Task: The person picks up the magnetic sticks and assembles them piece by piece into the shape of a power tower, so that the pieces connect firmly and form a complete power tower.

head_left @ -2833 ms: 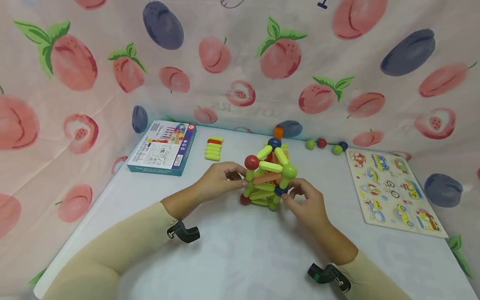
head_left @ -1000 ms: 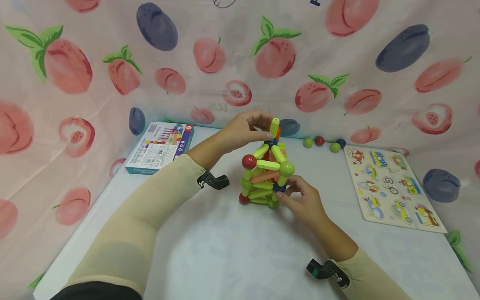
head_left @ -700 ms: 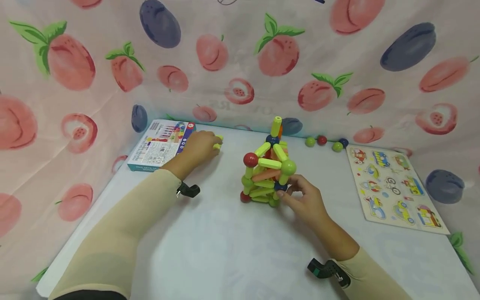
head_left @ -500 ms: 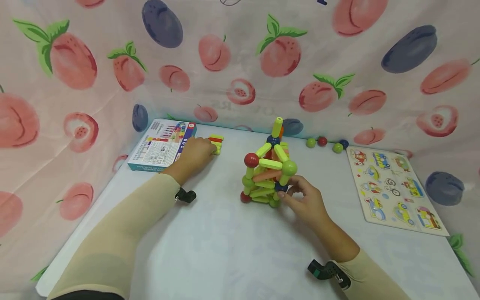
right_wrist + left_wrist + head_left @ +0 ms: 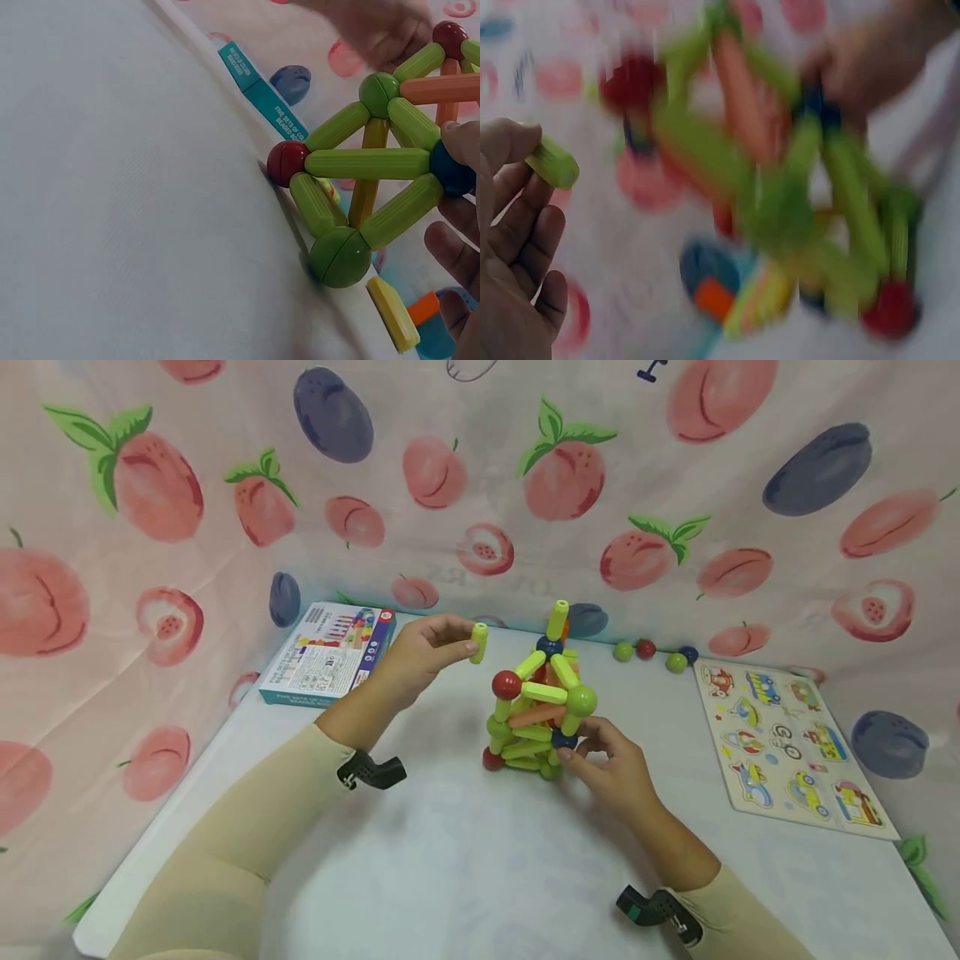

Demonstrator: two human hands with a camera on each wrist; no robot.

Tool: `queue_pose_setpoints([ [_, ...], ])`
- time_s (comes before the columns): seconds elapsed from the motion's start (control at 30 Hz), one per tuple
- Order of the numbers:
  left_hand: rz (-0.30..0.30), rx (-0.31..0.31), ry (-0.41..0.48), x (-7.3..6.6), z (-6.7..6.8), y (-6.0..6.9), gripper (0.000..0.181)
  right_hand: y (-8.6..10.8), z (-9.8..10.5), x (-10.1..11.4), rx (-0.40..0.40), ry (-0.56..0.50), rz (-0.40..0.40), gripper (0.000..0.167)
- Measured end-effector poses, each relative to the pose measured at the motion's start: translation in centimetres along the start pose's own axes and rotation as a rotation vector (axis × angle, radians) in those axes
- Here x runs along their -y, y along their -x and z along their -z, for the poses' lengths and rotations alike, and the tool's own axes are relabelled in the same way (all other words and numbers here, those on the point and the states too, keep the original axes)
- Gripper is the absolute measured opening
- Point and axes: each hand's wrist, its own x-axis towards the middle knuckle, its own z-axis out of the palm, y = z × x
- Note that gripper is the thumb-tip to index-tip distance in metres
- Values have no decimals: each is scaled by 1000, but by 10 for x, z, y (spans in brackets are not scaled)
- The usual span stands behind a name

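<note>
Lifted away from the box [image 5: 330, 652], my left grip [image 5: 420, 660] pinches a green stick [image 5: 478, 643] left of the ball-and-stick frame [image 5: 545, 694]; my right grip [image 5: 617, 766], fingertips partly hidden, pinches its blue ball [image 5: 564, 739].

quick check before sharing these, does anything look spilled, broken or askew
Nothing stands out: no spill or breakage shows, the ball-and-rod structure held by the right hand looks intact, and the box and puzzle board lie flat.
</note>
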Motion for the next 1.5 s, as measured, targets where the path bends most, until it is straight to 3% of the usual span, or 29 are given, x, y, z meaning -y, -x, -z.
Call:
queue_pose_setpoints([
  [0.07, -56, 37, 132, -23, -14, 10, 19, 0, 0, 0, -2, -6, 1, 37],
  [0.17, -107, 77, 134, -40, -29, 18, 19, -1, 1, 1, -5, -16, -13, 36],
  [0.37, -175, 105, 75, -35, -33, 21, 20, 0, -1, 1, -4, -47, -10, 35],
  [0.47, -197, 110, 107, -26, -30, 15, 27, 1, -3, 2, -17, -54, -3, 36],
  [0.53, -166, 114, 117, -13, -29, 4, 35, 2, -6, 3, -36, -57, -18, 38],
  [0.6, -79, 142, 93, 4, -31, -12, 42, 3, -10, 5, -63, -59, -56, 38],
  [0.73, 153, 321, -59, 38, -44, -43, 50, 5, -19, 11, -94, -87, -154, 38],
  [0.8, 215, 400, -100, 49, -49, -50, 52, 5, -22, 14, -94, -101, -197, 37],
  [0.87, 233, 434, -123, 53, -51, -51, 49, 5, -23, 14, -82, -112, -238, 39],
  [1.0, 225, 398, -163, 52, -40, -37, 38, -2, -16, 10, -35, -209, -315, 40],
  [1.2, 199, 372, -137, 46, -18, 7, 26, -26, -3, -12, 85, -392, -367, 40],
  [1.33, 153, 356, -144, 42, -18, 31, 25, -36, -2, -24, 154, -538, -360, 35],
  [1.5, 131, 322, -136, 44, -21, 41, 26, -38, -5, -29, 154, -669, -373, 33],
])
